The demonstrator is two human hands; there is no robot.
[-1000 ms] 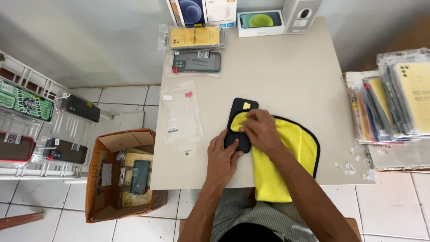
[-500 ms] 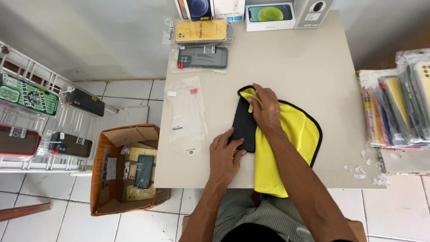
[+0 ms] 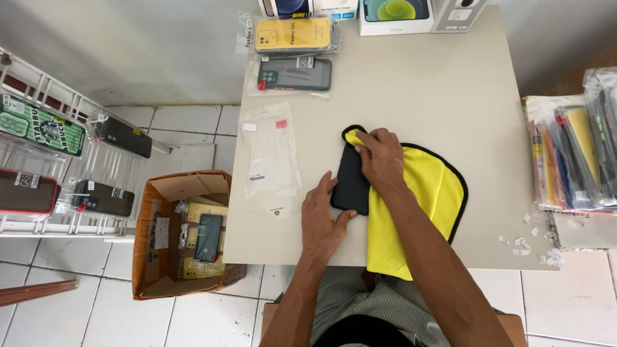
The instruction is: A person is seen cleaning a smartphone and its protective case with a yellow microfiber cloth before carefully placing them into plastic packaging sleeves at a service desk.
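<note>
Right hand (image 3: 379, 157) moved up black phone (image 3: 352, 180) (long axis up-down), left hand (image 3: 321, 215) steadying

1. One black phone (image 3: 351, 181) on the worktop (image 3: 437, 83).
2. One yellow cloth (image 3: 418, 205).
3. Two hands: left (image 3: 323, 222), right (image 3: 380, 159).
4. Two packaged phone cases: one yellow (image 3: 294, 35), one dark (image 3: 294, 74).
5. One empty clear sleeve (image 3: 270, 154).
6. One cardboard box (image 3: 183, 234) on the floor.

Soft, even daylight fills the scene, brightest on the beige table (image 3: 418, 83) toward 12 o'clock. Shadows stay faint and short. Focus is sharp centrally; straight lines bow slightly toward 9 and 3 o'clock.
</note>
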